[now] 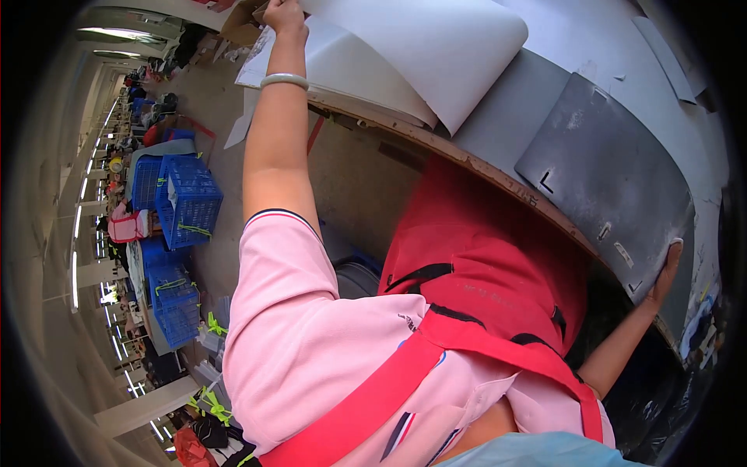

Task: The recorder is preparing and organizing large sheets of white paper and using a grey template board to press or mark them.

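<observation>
The left hand (284,14) reaches far out to the top of the view, its fingers curled over the edge of the white sheets (420,47), which lie stacked on the table (506,117) with the top sheet folded back in a curve. A pale bangle (285,79) sits on that wrist. The right hand (668,272) lies flat on the near corner of a grey board (615,171), fingers together and pressed against its edge. The board rests on the table, well apart from the sheets. A red apron (482,257) hangs against the table's edge. Blue crates (183,202) stand on the floor at left.
</observation>
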A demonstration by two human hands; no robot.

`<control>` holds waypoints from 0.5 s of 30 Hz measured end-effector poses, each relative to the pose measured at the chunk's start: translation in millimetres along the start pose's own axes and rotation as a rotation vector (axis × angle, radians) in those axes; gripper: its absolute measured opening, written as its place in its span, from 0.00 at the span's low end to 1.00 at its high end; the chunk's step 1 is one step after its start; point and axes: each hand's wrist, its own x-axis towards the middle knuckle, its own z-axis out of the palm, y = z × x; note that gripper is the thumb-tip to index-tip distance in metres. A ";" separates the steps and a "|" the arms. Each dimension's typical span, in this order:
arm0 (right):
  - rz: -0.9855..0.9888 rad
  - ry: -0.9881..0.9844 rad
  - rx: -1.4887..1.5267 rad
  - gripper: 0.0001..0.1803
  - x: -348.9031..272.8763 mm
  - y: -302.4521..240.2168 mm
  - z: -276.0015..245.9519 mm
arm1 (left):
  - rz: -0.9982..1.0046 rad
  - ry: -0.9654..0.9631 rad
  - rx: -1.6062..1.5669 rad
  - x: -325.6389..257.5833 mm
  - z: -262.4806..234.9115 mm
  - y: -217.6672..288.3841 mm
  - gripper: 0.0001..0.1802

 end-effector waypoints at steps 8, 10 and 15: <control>0.162 0.074 -0.037 0.32 2.5 -8.3 18.6 | -0.502 0.223 0.401 -66.5 -125.2 -106.2 0.09; 0.087 0.087 -0.220 0.32 10.9 -8.2 4.2 | -0.561 0.194 0.285 -80.9 -124.4 -115.1 0.07; -0.060 0.068 -0.496 0.31 18.2 -12.3 -23.9 | -0.506 0.227 0.256 -103.3 -110.8 -95.4 0.17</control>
